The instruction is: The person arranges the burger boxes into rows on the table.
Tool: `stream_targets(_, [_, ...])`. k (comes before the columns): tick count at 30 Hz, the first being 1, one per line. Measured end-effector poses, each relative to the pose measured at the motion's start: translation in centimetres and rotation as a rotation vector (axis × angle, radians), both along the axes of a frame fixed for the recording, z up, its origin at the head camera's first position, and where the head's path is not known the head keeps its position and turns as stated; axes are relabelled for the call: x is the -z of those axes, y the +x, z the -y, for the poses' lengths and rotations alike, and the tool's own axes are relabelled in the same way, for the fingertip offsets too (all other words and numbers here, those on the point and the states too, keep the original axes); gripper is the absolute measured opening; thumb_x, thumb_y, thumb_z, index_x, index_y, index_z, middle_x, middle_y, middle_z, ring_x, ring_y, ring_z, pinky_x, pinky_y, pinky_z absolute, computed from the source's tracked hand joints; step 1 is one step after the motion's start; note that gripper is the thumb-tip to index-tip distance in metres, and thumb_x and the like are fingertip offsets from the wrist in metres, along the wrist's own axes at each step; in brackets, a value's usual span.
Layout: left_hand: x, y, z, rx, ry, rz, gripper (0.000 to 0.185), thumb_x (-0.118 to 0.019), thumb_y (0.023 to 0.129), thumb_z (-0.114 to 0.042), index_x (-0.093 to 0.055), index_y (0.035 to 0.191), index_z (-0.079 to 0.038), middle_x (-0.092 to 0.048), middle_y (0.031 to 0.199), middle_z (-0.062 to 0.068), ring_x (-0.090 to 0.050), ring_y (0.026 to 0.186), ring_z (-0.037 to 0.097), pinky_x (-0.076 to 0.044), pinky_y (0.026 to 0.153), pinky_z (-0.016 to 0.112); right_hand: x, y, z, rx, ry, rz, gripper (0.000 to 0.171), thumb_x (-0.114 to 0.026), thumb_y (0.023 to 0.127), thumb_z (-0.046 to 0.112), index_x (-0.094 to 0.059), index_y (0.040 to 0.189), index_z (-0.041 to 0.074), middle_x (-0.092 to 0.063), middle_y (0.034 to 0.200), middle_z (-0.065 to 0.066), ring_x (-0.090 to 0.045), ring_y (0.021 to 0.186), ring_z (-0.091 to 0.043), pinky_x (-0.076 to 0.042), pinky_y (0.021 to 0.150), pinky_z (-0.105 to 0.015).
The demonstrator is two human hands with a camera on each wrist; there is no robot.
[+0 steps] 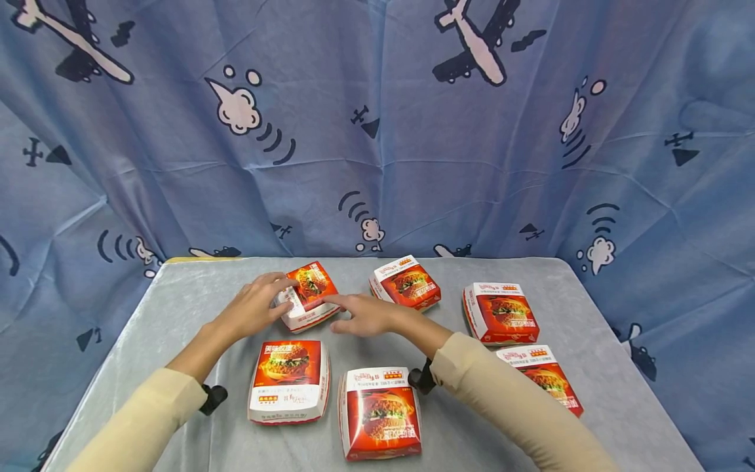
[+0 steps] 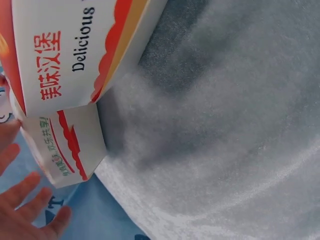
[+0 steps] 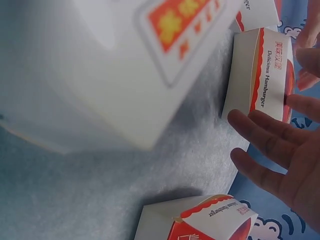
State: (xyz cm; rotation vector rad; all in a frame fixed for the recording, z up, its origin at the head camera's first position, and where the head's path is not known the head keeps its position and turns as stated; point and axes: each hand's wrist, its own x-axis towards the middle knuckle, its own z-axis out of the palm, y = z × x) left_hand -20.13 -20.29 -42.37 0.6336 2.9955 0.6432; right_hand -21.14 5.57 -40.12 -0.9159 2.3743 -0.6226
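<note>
Both hands are at a red-and-white hamburger box (image 1: 315,285) at the back left of the table. My left hand (image 1: 253,307) reaches over its left side, fingers loosely extended and fingertips at its top and edge. From the right, my right hand (image 1: 367,314) points at the same box, index fingertip at its right edge. The right wrist view shows the right hand (image 3: 295,155) with fingers stretched out beside the hamburger box (image 3: 255,75). In the left wrist view the fingers of the left hand (image 2: 25,207) are spread next to the hamburger box (image 2: 75,145).
More hamburger boxes lie around: one at back middle (image 1: 409,285), two at right (image 1: 507,314) (image 1: 545,377), and two in front, a left one (image 1: 289,377) and a middle one (image 1: 382,416). Grey cloth covers the table (image 1: 194,288); a blue patterned curtain (image 1: 377,131) hangs behind.
</note>
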Motion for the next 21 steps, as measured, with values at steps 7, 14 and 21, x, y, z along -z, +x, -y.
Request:
stream_targets(7, [-0.07,-0.22,-0.02,-0.055,-0.002,0.062,0.069,-0.073,0.09,-0.035,-0.046,0.148,-0.009,-0.032,0.154,0.029,-0.04,0.133,0.052,-0.035,0.1,0.071,0.16,-0.36,-0.19,0.01,0.002,-0.011,0.063,-0.057,0.099,0.032,-0.035,0.155,0.011,-0.041,0.155,-0.01,-0.044,0.137,-0.027,-0.035,0.112,-0.043])
stream_targets(14, [-0.06,-0.15,-0.17,-0.087,-0.046,0.112,0.066,-0.069,0.091,-0.043,-0.052,0.143,-0.006,-0.043,0.147,0.026,-0.047,0.129,0.047,-0.04,0.098,0.067,0.43,-0.13,-0.22,0.013,-0.024,-0.024,0.067,-0.059,0.098,0.03,-0.032,0.156,0.01,-0.039,0.156,-0.011,-0.054,0.127,-0.032,-0.039,0.109,-0.043])
stream_targets(21, [0.06,-0.09,-0.14,-0.086,-0.015,0.089,0.056,-0.064,0.095,-0.037,-0.055,0.141,-0.006,-0.049,0.141,0.025,-0.051,0.124,0.044,-0.042,0.096,0.066,0.26,0.01,-0.07,0.008,-0.022,0.004,0.067,-0.059,0.098,0.031,-0.032,0.156,0.013,-0.039,0.156,-0.008,-0.056,0.126,-0.031,-0.038,0.11,-0.042])
